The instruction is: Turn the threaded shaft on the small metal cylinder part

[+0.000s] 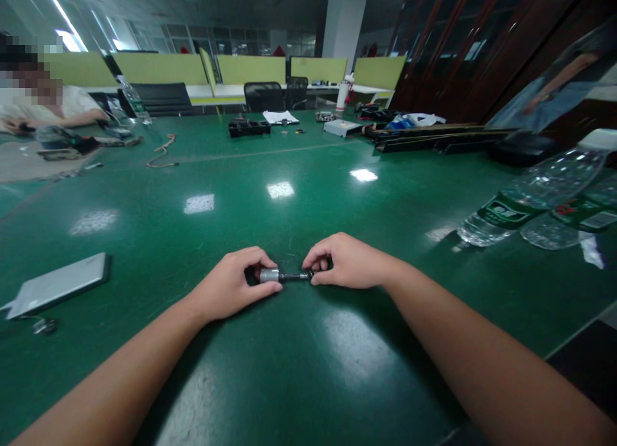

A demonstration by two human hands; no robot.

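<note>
Both hands rest on the glossy green table top [308, 369], joined by one small part. The left hand [234, 287] is curled closed around a small silver metal cylinder [269, 275], thumb below and fingers over it, so only its shiny end shows. From that end a thin dark shaft [292, 276] runs across to the right hand [346, 263], whose thumb and forefinger are pinched shut on the shaft's far tip; what sits inside that pinch is too small to tell. The piece lies just above the table between the two grips. Well out beyond the left hand lies a flat grey rectangular device [58, 284]. Off past the right hand, two clear plastic water bottles [530, 198] lie on their sides, touching.
</note>
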